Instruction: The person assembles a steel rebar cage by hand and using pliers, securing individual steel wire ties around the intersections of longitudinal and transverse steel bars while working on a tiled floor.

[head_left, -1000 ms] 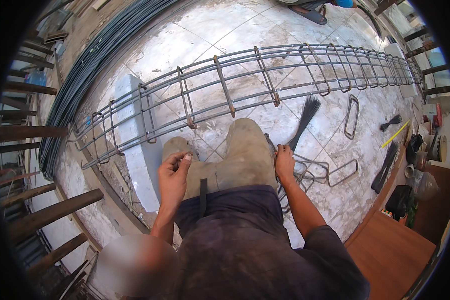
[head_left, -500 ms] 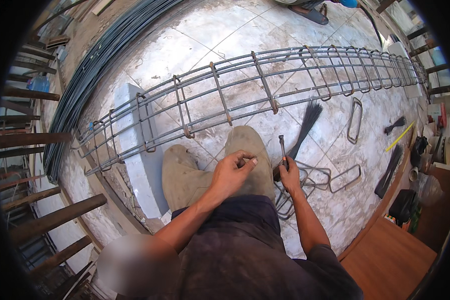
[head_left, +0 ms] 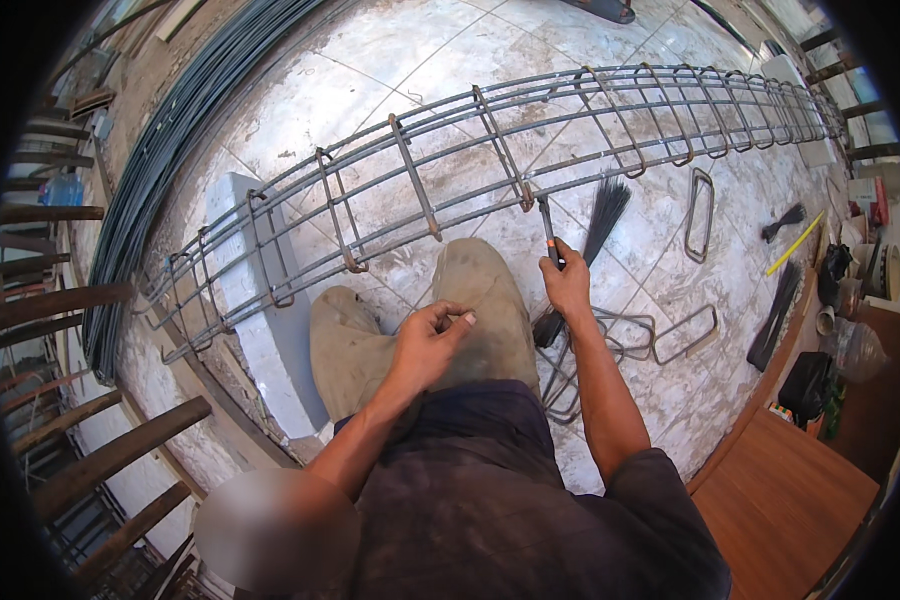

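Observation:
A long rebar cage [head_left: 414, 178] of lengthwise bars and rectangular stirrups stretches across in front of my knees. My right hand [head_left: 567, 284] is closed round slim pincers [head_left: 550, 228] with black and orange handles. Their head is at the near lower bar, close to a stirrup's corner; contact is unclear. My left hand [head_left: 432, 342] hovers over my lap, fingers curled and thumb against the forefinger; whatever it may pinch is too small to make out. Beside my right hand lies a bundle of black tie wire [head_left: 606, 215]. Loose stirrups [head_left: 658, 352] lie right of my right forearm.
A pale block [head_left: 270, 345] supports the cage's left end. Long steel rods [head_left: 165, 180] lie bundled at far left, near wooden poles [head_left: 120, 440]. A yellow stick [head_left: 796, 243] and brown board [head_left: 785, 510] are at right. Another person's foot [head_left: 610, 8] shows at the top.
My right hand has carried the pincers forward and slightly left, up to the cage. My left hand has shifted a little left and down. The view has tilted slightly.

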A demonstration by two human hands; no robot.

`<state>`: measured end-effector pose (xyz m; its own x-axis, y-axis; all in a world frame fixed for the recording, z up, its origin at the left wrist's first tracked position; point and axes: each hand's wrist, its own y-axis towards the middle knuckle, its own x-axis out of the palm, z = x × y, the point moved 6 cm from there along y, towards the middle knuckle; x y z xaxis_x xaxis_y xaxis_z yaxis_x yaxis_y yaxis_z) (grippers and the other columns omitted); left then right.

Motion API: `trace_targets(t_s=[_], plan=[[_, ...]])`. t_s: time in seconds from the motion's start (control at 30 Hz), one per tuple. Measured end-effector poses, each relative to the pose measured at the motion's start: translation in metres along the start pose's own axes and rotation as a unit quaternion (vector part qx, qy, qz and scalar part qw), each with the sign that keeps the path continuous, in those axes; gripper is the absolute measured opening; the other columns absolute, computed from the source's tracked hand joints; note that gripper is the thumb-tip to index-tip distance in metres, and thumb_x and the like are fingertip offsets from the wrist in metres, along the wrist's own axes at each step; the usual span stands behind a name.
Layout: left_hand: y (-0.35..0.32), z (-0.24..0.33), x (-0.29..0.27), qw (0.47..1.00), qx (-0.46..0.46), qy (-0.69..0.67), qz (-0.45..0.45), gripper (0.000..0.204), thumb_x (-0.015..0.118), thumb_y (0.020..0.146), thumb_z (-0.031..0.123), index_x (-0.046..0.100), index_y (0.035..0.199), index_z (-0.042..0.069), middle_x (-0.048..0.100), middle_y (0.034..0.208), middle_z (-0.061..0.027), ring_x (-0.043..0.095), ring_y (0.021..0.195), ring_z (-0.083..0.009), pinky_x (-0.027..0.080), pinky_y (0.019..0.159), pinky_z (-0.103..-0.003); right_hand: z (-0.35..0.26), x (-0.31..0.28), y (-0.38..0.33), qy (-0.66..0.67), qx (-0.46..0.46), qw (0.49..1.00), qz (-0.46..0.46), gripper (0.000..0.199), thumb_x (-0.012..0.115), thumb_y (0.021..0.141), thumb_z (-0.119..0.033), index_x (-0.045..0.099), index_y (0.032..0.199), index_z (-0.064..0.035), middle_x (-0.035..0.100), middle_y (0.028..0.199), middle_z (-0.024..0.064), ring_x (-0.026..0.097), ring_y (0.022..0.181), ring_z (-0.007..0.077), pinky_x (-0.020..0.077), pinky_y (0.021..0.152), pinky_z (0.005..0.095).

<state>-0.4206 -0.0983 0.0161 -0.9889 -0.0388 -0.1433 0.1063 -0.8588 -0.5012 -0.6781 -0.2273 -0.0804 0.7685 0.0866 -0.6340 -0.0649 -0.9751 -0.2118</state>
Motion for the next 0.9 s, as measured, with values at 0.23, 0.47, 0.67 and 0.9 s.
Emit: trace_targets(t_s=[0.23, 0.47, 0.67, 0.9], plan=[[0.003, 0.007, -0.001, 0.999, -0.009, 0.017, -0.027, 0.030, 0.073, 0.099, 0.025, 0.073, 0.112, -0.002, 0.064, 0.075, 0.0023, 0.051, 0.065, -0.0034, 0.040, 0.057, -0.023, -0.003, -0.004, -0.008, 0.026, -0.045, 0.998, -0.031, 0.059, 0.071, 0.084, -0.024, 0.064, 0.135, 0.0052, 0.069, 0.108, 0.0250, 0.069, 0.100, 0.0357, 0.0528, 0.089, 0.0414], [0.008, 0.001, 0.000, 0.999, -0.007, 0.018, -0.025, 0.030, 0.074, 0.098, 0.024, 0.073, 0.113, -0.001, 0.063, 0.074, 0.0033, 0.051, 0.065, -0.0032, 0.040, 0.058, -0.023, 0.003, 0.001, -0.011, 0.020, -0.028, 0.997, -0.071, 0.062, 0.071, 0.083, -0.024, 0.062, 0.137, 0.0062, 0.071, 0.111, 0.0231, 0.069, 0.100, 0.0317, 0.0523, 0.090, 0.0381], [0.037, 0.012, -0.002, 0.999, -0.013, -0.048, 0.015, 0.026, 0.077, 0.094, 0.022, 0.072, 0.104, -0.002, 0.060, 0.070, 0.0036, 0.047, 0.059, -0.0030, 0.036, 0.053, -0.024, 0.011, -0.017, -0.011, 0.076, 0.029, 0.992, -0.095, 0.063, 0.069, 0.081, -0.021, 0.062, 0.137, 0.0071, 0.072, 0.105, 0.0153, 0.067, 0.090, 0.0204, 0.0528, 0.085, 0.0332], [0.114, 0.064, 0.004, 0.993, 0.064, 0.030, 0.091, 0.033, 0.081, 0.088, 0.026, 0.073, 0.105, -0.002, 0.062, 0.069, -0.0002, 0.050, 0.058, -0.0067, 0.038, 0.053, -0.027, 0.002, -0.016, -0.016, 0.097, 0.045, 0.993, -0.043, 0.063, 0.069, 0.081, -0.018, 0.061, 0.139, 0.0066, 0.073, 0.111, 0.0168, 0.067, 0.091, 0.0196, 0.0534, 0.085, 0.0329]])
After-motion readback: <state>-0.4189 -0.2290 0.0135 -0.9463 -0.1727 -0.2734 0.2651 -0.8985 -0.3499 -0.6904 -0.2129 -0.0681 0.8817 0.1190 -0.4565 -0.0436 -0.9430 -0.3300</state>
